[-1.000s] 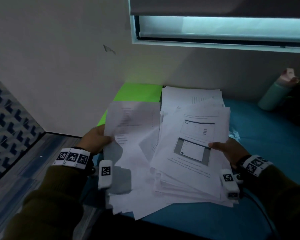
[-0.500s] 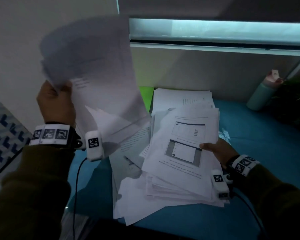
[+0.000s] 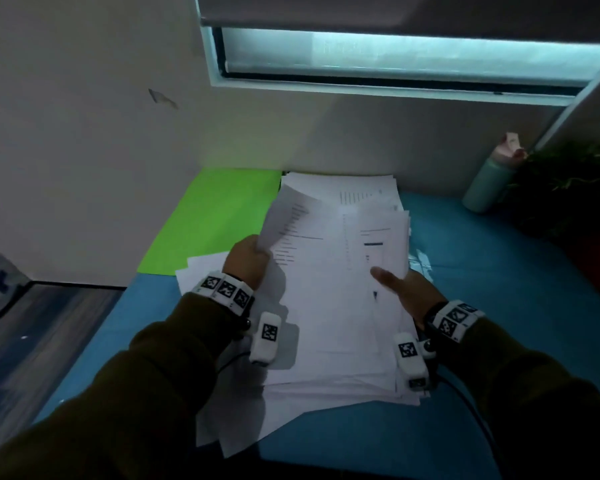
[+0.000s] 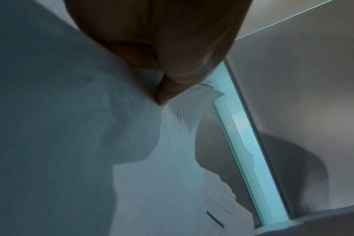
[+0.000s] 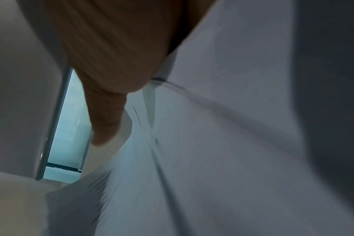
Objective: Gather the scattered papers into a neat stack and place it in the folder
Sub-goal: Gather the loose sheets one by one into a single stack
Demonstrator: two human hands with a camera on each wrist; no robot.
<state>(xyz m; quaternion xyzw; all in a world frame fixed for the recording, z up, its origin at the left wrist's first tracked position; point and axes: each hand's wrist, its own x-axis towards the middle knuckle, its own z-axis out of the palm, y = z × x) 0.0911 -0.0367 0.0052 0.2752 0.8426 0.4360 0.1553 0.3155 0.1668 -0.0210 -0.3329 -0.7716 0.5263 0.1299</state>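
Note:
A loose pile of white printed papers [image 3: 336, 306] lies on the blue table [image 3: 499, 306]. The bright green folder [image 3: 215, 216] lies flat at the back left, partly under the pile. My left hand [image 3: 248, 259] pinches the left edge of the top sheets [image 4: 182, 143], whose far corner curls up over the pile. My right hand [image 3: 402, 289] holds the pile's right edge with the thumb on top; its fingers are hidden under the paper. The right wrist view shows that thumb [image 5: 103, 124] beside blurred sheets [image 5: 222, 143].
A teal bottle [image 3: 489, 181] and a dark plant [image 3: 568, 188] stand at the back right by the wall. Stray sheets stick out at the pile's left [image 3: 201, 275] and front [image 3: 232, 427]. The table's left edge drops to a wooden floor [image 3: 32, 341].
My left hand, which had lifted sheets high on the left, has brought them down and right onto the pile. The right hand has stayed at the pile's right edge.

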